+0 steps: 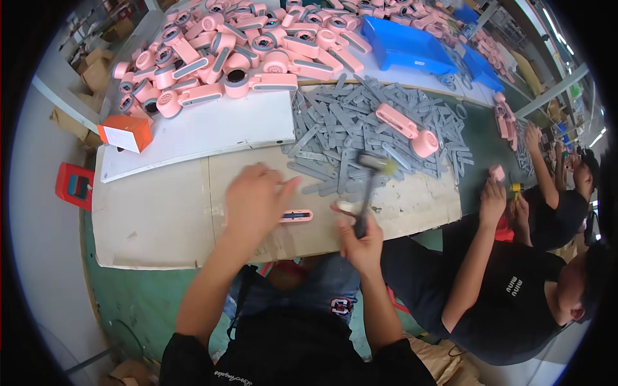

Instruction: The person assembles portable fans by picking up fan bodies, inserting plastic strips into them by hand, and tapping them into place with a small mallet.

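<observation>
The pink handle housing (pixel 297 216) is lying near the near edge of the cardboard-covered tabletop (pixel 154 222), left of the right hand, its long recess facing up. This orientation is presumably leaving the recess accessible from above.

The left hand (pixel 254 199) is covering the area at the housing's left end, apparently to steady it. Motion blur is obscuring the fingertips, so whether they are grasping or only resting cannot be told. The right hand (pixel 362 243) is clenching the hammer (pixel 368 193) by its grip. The hammer's blurred head is pointing toward the far edge; the low grip is probably giving leverage and clearance.

Loose grey strips (pixel 341 122) are occupying the far right part of the tabletop, likely to be within right-hand reach. A pink handheld device (pixel 405 127) is resting on top of them. Beyond the left far edge, a white panel (pixel 212 138) is lying before the heaped pink devices (pixel 257 45), seemingly separating them from the near working area.
</observation>
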Demonstrator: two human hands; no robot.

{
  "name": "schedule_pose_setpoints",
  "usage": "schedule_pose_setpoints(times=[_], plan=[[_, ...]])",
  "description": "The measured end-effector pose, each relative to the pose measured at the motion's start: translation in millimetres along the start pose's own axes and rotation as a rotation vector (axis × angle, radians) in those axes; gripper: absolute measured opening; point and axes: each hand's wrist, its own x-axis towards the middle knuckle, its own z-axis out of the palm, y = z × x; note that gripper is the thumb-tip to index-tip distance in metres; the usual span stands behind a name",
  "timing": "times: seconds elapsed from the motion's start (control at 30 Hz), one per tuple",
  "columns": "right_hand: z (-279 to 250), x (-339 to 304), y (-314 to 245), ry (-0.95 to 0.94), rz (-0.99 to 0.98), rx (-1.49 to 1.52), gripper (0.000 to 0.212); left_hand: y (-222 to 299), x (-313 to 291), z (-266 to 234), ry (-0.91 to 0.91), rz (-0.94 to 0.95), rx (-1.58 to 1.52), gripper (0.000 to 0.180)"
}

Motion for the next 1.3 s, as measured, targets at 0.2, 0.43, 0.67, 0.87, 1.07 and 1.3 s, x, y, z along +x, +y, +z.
schedule_pose_setpoints(times=[0.2, 0.43, 0.67, 0.87, 1.07, 1.3], plan=[[-29.2, 3.3, 13.1, 0.121, 0.01, 0.376, 0.048, 58.7, 47.0, 89.7, -0.363, -0.1, -0.012, 0.042], [-23.7, 0.4, 11.3, 0.138, 0.075, 0.43, 0.044, 36.6, 52.1, 92.2, -0.278, -0.045, -0.098, 0.025], [5.6, -6.9, -22.2, -0.038, 0.181, 0.423, 0.036, 24.9, -2.6, 14.5, -0.358, -0.363, -1.155, 0.019], [17.4, -30.3, -38.1, -0.213, 0.332, 0.499, 0.015, -4.1, -37.1, -6.9, -0.344, 0.182, -1.116, 0.021], [29.0, -22.5, -37.5, 0.145, 0.092, 0.17, 0.017, -34.1, -61.8, -50.4, 0.062, 0.19, -0.243, 0.032], [32.4, 5.7, -38.3, 0.044, 0.017, -0.046, 0.015, -63.6, -71.3, -23.8, -0.042, 0.214, -0.214, 0.032]])
